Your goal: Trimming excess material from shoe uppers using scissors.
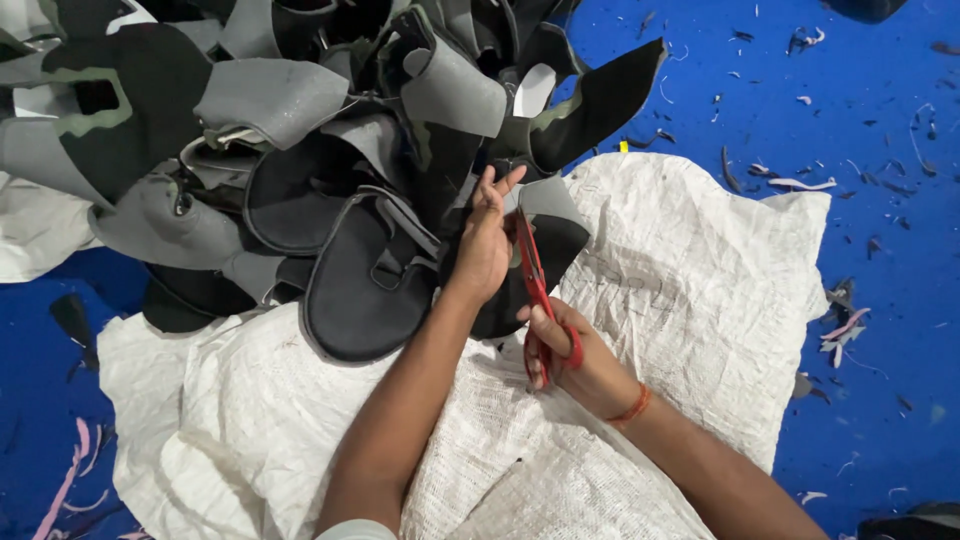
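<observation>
We are in the cutting step: our left hand (pixel 484 245) is closed flat over a dark shoe-upper piece (pixel 540 245) just above the middle of the frame, pinning it, while our right hand (pixel 570 355) grips red-handled scissors (pixel 535 290), fingers through the loop and blades aimed up along the piece's edge. The next move, as we judge it, calls for a steady hold and a clean bite close to the seam. The piece looks like soft, matte foam-backed fabric, black and grey with camouflage patches, like the heap of curved uppers (pixel 300 130) filling the upper left. All of it rests on a coarse white woven sack (pixel 700 280) spread over a blue floor (pixel 880 150) littered with thin offcuts.
</observation>
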